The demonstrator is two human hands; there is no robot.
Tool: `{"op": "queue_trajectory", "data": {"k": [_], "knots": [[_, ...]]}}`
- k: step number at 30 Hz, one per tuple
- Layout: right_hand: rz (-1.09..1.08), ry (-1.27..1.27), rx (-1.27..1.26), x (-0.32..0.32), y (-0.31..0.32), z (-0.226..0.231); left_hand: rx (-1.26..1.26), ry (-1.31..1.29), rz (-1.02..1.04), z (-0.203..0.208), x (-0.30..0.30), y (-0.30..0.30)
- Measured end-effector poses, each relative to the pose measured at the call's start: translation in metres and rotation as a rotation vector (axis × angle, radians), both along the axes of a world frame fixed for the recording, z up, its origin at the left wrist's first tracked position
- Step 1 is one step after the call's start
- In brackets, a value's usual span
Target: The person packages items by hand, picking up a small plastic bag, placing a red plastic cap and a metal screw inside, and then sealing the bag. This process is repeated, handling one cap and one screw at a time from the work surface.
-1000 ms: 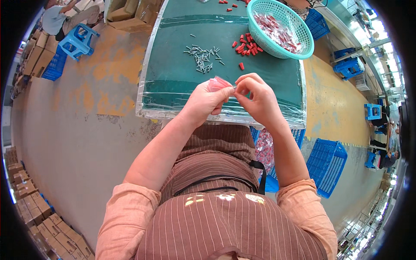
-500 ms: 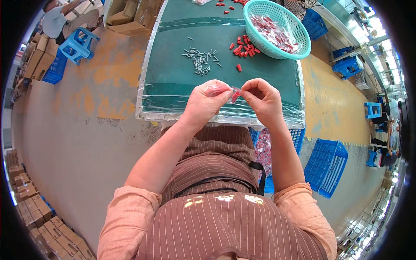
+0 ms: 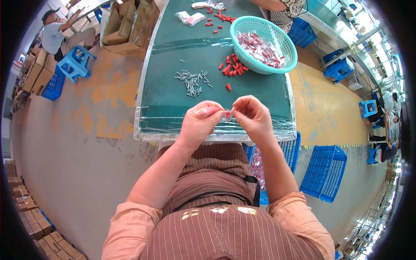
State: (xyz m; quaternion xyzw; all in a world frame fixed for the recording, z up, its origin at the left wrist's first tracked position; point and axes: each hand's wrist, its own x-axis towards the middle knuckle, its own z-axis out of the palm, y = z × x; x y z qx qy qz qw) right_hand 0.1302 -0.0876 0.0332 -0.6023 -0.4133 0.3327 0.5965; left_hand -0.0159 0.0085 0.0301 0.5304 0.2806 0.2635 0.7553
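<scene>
Over the near edge of the green table, my left hand [image 3: 196, 126] and my right hand [image 3: 255, 122] are pinched close together. A small clear plastic bag [image 3: 227, 115] with something red inside is stretched between their fingertips. Each hand grips one side of it. Just beyond the hands, a single red tapered cap [image 3: 229, 87] lies on the table. Farther off is a loose cluster of red caps [image 3: 234, 68]. To their left are scattered small silver metal pins [image 3: 190, 81].
A turquoise perforated basket [image 3: 258, 68] holds many bagged red pieces at the far right of the green table [image 3: 167, 102]. White plastic packets [image 3: 190, 18] lie at the far side. Blue crates [image 3: 318, 171] stand on the floor at right. Another person's arm [image 3: 273, 3] shows beyond the basket.
The view has tilted, bringing more of the table's far side into sight. My hands still hold the bag between them; its red content now shows as a smaller spot between the fingertips.
</scene>
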Motion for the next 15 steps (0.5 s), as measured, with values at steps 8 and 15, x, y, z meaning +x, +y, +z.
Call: {"op": "queue_trajectory", "data": {"k": [8,15], "knots": [[-0.024,-0.082,0.018,-0.002,-0.016,0.007,0.039,-0.041,-0.074,-0.002,0.010,-0.013],[-0.044,-0.287,-0.273,0.037,-0.098,0.037,-0.439,-0.037,-0.272,-0.009,0.010,-0.013]]}}
